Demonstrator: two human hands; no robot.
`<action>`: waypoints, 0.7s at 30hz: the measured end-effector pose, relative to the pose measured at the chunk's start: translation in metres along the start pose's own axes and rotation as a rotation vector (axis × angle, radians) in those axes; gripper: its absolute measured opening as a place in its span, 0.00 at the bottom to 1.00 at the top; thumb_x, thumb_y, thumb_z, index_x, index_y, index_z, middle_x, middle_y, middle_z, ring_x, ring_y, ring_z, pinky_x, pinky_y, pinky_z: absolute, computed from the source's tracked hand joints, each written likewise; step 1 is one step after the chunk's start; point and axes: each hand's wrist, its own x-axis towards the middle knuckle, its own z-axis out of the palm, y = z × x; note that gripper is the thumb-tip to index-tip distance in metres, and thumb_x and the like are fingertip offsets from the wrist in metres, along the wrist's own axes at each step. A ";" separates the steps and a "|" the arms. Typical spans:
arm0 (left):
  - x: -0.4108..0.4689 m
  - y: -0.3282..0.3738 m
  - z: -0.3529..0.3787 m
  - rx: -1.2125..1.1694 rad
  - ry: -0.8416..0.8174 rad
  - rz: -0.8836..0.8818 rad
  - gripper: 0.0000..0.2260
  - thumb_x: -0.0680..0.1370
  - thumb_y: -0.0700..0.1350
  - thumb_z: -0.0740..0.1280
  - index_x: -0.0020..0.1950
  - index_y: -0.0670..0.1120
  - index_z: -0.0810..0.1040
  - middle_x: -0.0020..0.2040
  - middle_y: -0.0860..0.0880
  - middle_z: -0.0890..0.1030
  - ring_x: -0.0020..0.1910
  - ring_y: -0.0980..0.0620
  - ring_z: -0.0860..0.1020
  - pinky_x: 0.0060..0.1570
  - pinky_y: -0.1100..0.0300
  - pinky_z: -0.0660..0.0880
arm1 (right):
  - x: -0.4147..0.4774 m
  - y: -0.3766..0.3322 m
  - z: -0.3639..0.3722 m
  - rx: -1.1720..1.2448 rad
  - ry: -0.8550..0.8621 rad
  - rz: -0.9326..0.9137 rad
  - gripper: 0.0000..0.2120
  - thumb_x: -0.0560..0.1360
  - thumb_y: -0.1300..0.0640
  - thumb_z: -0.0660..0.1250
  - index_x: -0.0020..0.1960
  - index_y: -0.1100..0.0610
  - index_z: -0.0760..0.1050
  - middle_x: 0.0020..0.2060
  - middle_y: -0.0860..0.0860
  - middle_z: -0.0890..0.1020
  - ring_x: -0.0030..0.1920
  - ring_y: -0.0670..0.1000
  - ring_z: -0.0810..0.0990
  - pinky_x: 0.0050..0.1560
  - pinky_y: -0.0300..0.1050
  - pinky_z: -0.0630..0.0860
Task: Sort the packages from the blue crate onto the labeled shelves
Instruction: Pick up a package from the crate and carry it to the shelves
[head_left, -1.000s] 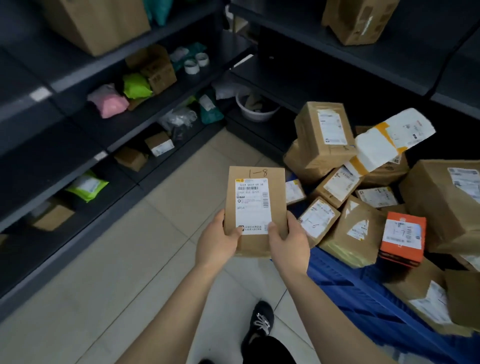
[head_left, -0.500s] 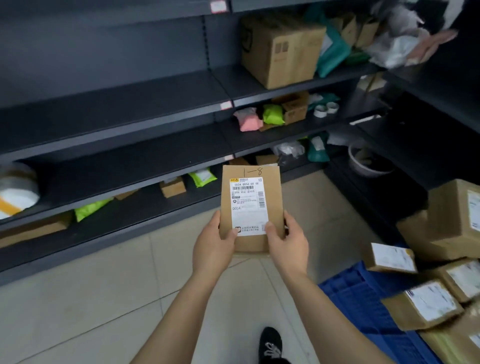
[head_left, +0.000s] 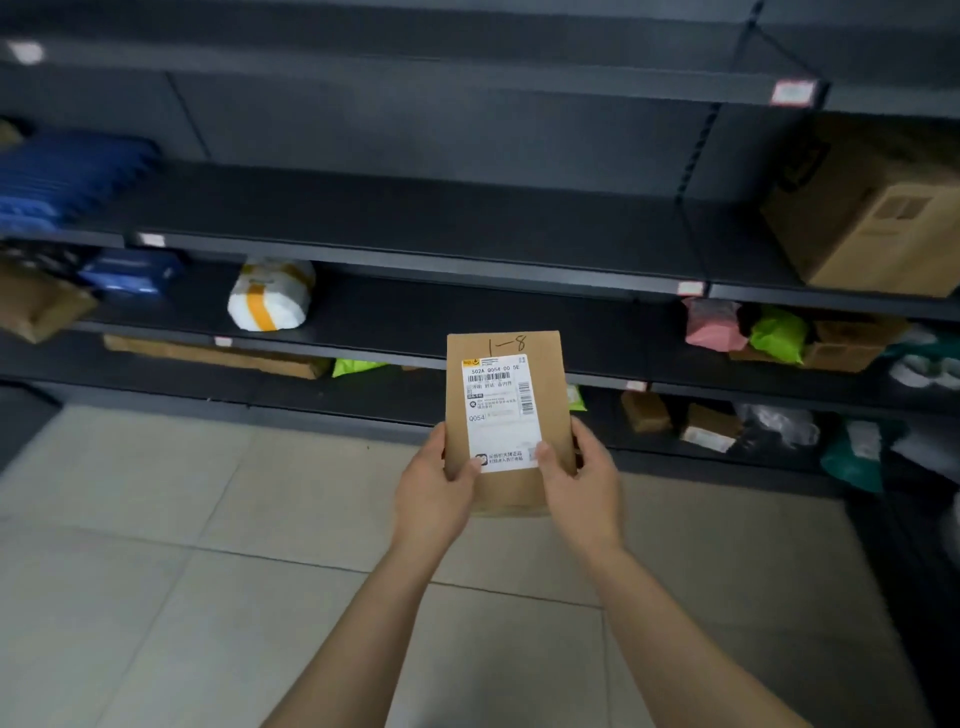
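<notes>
Flat brown cardboard package (head_left: 506, 410) is held up in the air, upright, label side facing the camera. It's in front of the dark metal shelves (head_left: 415, 254) and not touching them. White shipping label (head_left: 498, 431) on the front, with "1-8" scribbled in marker above it.

Left hand (head_left: 434, 486) has the lower left edge and right hand (head_left: 584, 483) has the lower right edge. Both are grasping it, thumbs pressed onto the bottom corners of the label. The rest of the fingers (head_left: 582, 436) are curled round the back, mostly hidden. Bare forearms come up from the bottom of the shot over a pale tiled floor (head_left: 208, 571).

On the shelves, a white parcel with an orange tape band (head_left: 270, 296) sits to the left of the package, well apart from it. On the right at that same level there's a pink bag (head_left: 711, 325) just beside a lime green bag (head_left: 776, 332). One shelf up, far right, is a big brown cardboard box (head_left: 872, 223). Far left is a blurry blue ribbed thing (head_left: 67, 176), can't tell what exactly. Little white tags (head_left: 792, 93) are stuck on the shelf edges, too blurry to read.
</notes>
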 end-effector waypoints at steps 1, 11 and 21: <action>0.008 -0.003 -0.007 0.004 0.016 -0.008 0.20 0.78 0.45 0.66 0.70 0.54 0.69 0.61 0.56 0.79 0.53 0.53 0.76 0.55 0.54 0.76 | 0.006 -0.006 0.010 -0.021 -0.022 -0.017 0.22 0.76 0.50 0.67 0.69 0.45 0.70 0.59 0.43 0.78 0.57 0.46 0.76 0.58 0.51 0.77; 0.121 -0.056 -0.077 0.095 0.084 -0.083 0.20 0.79 0.48 0.65 0.71 0.52 0.66 0.63 0.53 0.77 0.59 0.50 0.76 0.55 0.54 0.76 | 0.074 -0.058 0.133 -0.126 -0.160 -0.067 0.20 0.77 0.50 0.66 0.68 0.47 0.71 0.58 0.46 0.79 0.57 0.48 0.76 0.58 0.49 0.76; 0.248 -0.110 -0.137 0.202 0.009 -0.123 0.22 0.80 0.49 0.62 0.73 0.50 0.62 0.64 0.50 0.76 0.60 0.48 0.76 0.53 0.53 0.75 | 0.148 -0.091 0.261 -0.191 -0.259 -0.061 0.28 0.78 0.51 0.66 0.75 0.48 0.61 0.66 0.47 0.75 0.65 0.52 0.74 0.62 0.50 0.73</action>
